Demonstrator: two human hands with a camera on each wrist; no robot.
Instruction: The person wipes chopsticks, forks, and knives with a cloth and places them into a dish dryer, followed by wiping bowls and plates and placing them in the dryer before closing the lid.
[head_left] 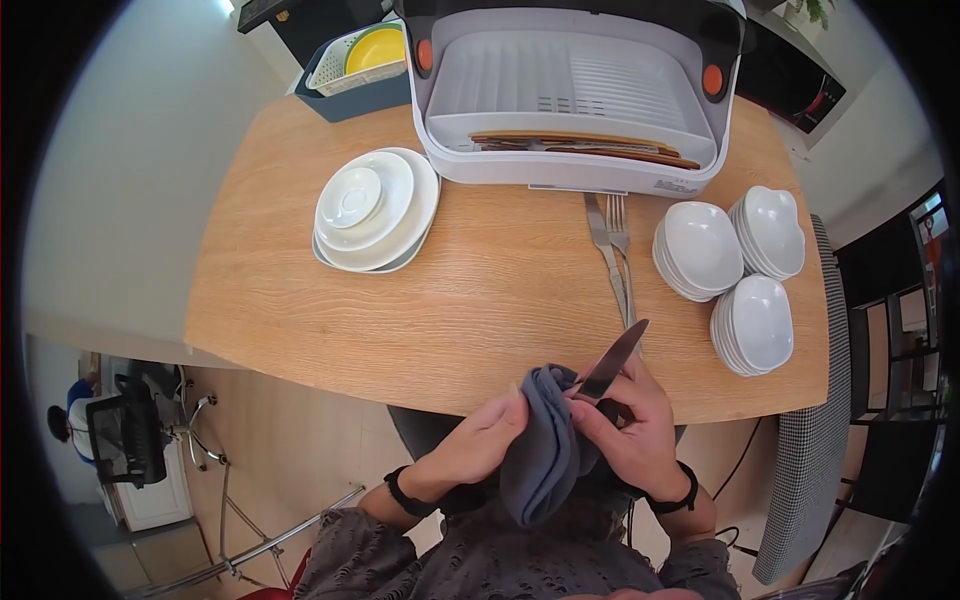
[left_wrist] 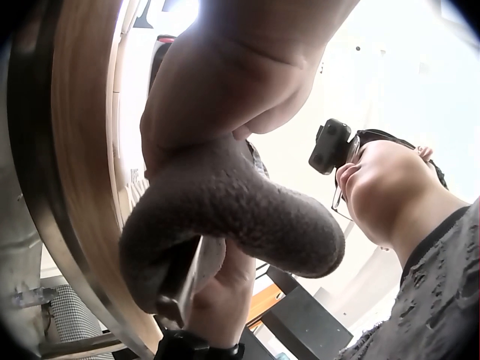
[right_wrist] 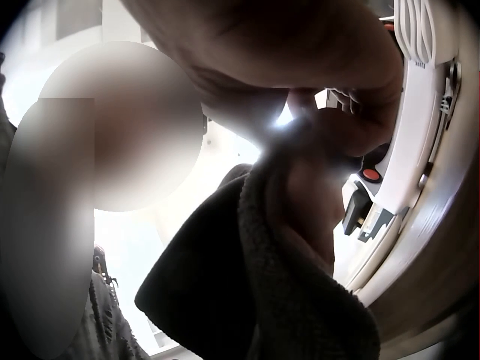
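Note:
A grey-blue cloth hangs in folds near the table's front edge, and my left hand grips it from the left side, thumb on top. My right hand holds a table knife, thumb and fingers close to where the blade meets the cloth. The blade points up and to the right, over the table edge. In the left wrist view the cloth droops below the left hand, with a flat metal piece showing in its fold. The right wrist view has the cloth dark in the foreground.
Another knife and a fork lie just beyond the right hand. Stacked white bowls stand at the right, stacked plates at the left. Behind are a dish box with chopsticks and a blue-grey basin.

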